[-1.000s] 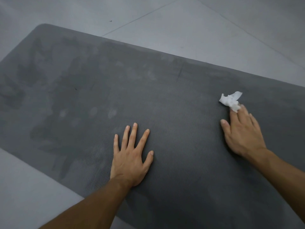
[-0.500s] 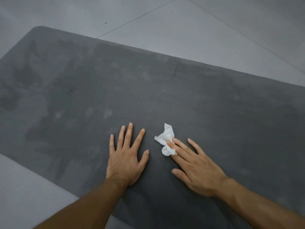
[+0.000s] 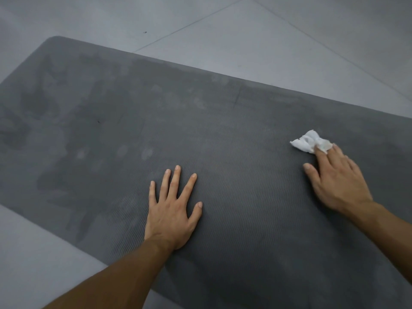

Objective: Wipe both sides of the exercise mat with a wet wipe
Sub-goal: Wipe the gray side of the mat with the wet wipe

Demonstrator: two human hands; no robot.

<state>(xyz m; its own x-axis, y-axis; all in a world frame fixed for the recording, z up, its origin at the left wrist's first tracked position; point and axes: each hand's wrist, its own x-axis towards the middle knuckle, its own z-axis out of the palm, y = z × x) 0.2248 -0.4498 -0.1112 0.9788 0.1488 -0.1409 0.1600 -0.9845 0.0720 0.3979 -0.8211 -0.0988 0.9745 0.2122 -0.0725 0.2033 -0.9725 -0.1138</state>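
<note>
Exercise mat: dark grey with a ribbed face, laid flat on the pale tiled floor. One rounded corner shows at the far left, and the right end runs out of view. Only the upper face is on show.

Wet wipe: white, crumpled into a small wad with a faint soiled tinge. It lies on the right part of the mat, under the right hand's fingertips.

Right hand: palm down, with fingers stretched straight. They press the wad to the mat rather than curling round it. The hand is slightly blurred, so I read it as mid-stroke.

Left hand: flat on the mat near its front edge, with fingers spread and straight. It holds nothing and braces the mat.

Surface condition: darker patches cover the left part, which I take for damp. A few pale smudges lie just beyond the left hand.

Step in hand, as I judge it: wiping the upper face, with the underside not yet turned up.

Doing it well:
- Press evenly through the flat fingers, since a loose wad can slip out from under them.
- Overlap the strokes so no strip is missed, and carry them across the pale smudges.
- Plant the bracing hand firmly so the mat does not creep or ruck on the smooth floor.
- Open out the wad once it greys, to bring up a cleaner, broader face.
</note>
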